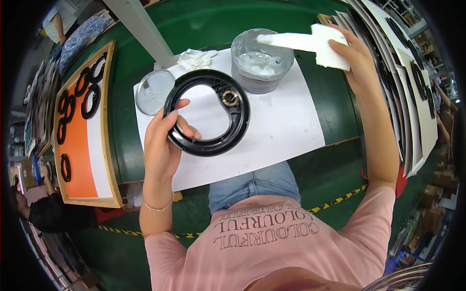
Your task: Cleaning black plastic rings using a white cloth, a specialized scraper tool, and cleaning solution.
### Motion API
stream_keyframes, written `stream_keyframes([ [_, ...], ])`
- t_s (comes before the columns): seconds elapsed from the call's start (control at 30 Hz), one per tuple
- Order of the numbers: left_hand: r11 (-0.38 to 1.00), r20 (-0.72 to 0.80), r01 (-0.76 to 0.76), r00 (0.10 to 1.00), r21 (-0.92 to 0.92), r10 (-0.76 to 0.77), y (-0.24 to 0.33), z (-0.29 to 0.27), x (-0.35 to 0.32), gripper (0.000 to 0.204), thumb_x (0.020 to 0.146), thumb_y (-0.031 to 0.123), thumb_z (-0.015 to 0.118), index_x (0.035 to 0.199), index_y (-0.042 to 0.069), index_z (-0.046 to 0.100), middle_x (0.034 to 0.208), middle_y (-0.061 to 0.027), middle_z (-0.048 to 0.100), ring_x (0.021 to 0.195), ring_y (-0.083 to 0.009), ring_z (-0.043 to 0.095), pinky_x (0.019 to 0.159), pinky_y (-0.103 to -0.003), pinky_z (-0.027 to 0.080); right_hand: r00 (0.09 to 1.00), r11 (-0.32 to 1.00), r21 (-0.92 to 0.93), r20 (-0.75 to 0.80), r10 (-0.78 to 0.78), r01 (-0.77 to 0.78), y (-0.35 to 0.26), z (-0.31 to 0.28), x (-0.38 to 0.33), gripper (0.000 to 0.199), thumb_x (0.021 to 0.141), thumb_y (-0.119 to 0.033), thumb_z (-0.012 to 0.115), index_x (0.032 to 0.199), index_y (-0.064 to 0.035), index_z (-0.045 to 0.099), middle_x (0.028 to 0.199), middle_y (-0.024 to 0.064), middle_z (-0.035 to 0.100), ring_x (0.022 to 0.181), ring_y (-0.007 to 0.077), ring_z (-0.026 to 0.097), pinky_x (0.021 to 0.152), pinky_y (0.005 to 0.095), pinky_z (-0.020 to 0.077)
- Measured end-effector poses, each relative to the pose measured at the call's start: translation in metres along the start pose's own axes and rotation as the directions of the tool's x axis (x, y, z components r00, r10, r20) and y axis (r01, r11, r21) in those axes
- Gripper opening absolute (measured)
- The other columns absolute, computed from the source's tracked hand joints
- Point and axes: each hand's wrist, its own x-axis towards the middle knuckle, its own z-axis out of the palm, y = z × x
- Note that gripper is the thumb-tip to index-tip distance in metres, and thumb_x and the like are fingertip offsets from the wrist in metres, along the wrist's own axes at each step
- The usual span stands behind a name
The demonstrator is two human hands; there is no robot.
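Observation:
My left hand (162, 138) grips a glossy black ring-shaped part (238, 133) by its left side, thumb and fingers around the rim. A brass-coloured round insert (230, 98) sits in the ring's upper right section. My right hand (359, 63) pinches a white flat spatula (296, 41) by its broad, square end. The spatula's narrow tip reaches over a clear round tub (262, 86), above its rim. Lumpy translucent gel (260, 64) lies inside the tub. The ring is held above a white sheet (281, 131), left of the tub.
Left of the tub lies a round clear lid (154, 92), near a crumpled white tissue (196, 59). A wood-framed orange-and-white board (115, 194) with several black rings stands at left. Stacked panels (410, 140) stand at right. A grey post (143, 31) rises behind the lid.

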Motion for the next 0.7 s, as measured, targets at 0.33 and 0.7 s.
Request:
stream_keyframes([
  [0.33,0.929,0.156,0.239,0.967,-0.281,-0.202,0.002,0.014,0.037,0.036,0.088,0.015,0.037,0.112,-0.01,0.046,0.063,-0.0056,0.056,0.065,-0.0236,0.062,0.058,-0.03,0.052,0.401,0.12,-0.472,0.557,-0.727,0.873,-0.016,0.001,-0.096,0.023,0.071,0.0,0.059,0.091,-0.0022,0.049,0.092,0.0178,0.061,0.082,0.031,0.062,0.07,0.0354,0.0512],
  [0.7,0.848,0.239,0.366,0.926,-0.383,-0.292,0.004,0.02,0.037,0.036,0.087,0.017,0.038,0.112,-0.008,0.047,0.059,-0.0028,0.054,0.06,-0.0201,0.059,0.057,-0.027,0.05,0.338,0.064,-0.464,0.538,-0.773,0.883,0.004,0.004,-0.093,0.023,0.07,-0.003,0.062,0.09,-0.0035,0.05,0.094,0.0157,0.061,0.084,0.0301,0.061,0.071,0.0369,0.0516],
])
